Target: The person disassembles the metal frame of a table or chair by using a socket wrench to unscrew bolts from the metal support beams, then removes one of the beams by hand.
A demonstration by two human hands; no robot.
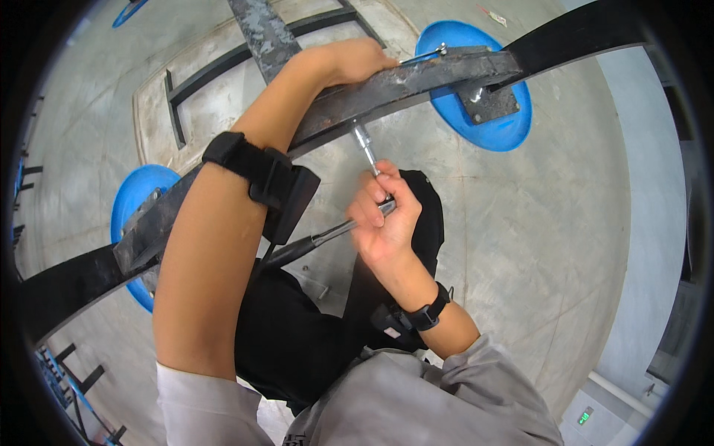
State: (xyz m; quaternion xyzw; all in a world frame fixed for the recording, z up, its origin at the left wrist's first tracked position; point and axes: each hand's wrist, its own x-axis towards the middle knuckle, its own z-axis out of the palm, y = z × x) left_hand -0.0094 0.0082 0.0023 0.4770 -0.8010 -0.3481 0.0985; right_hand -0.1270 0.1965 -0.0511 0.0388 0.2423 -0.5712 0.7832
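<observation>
A dark metal beam (416, 80) runs slantwise across the upper middle. My left hand (361, 59) reaches over its far side, closed at the near end of a slim chrome wrench (422, 57) lying along the top; some fingers are hidden behind the beam. Below, my right hand (385, 215) is wrapped around the head of a socket ratchet (338, 233), slightly blurred. The ratchet's dark handle slants down left toward my knee. From its head a chrome extension with a socket (362, 135) points up and meets the beam's near side.
Blue round dishes (513, 123) sit under the beam's supports, right and left. A flat steel bar (264, 37) joins the beam from behind, near a curved black frame (212, 73) on the floor. A small metal piece (323, 293) lies by my legs. A white wall (651, 186) bounds the right.
</observation>
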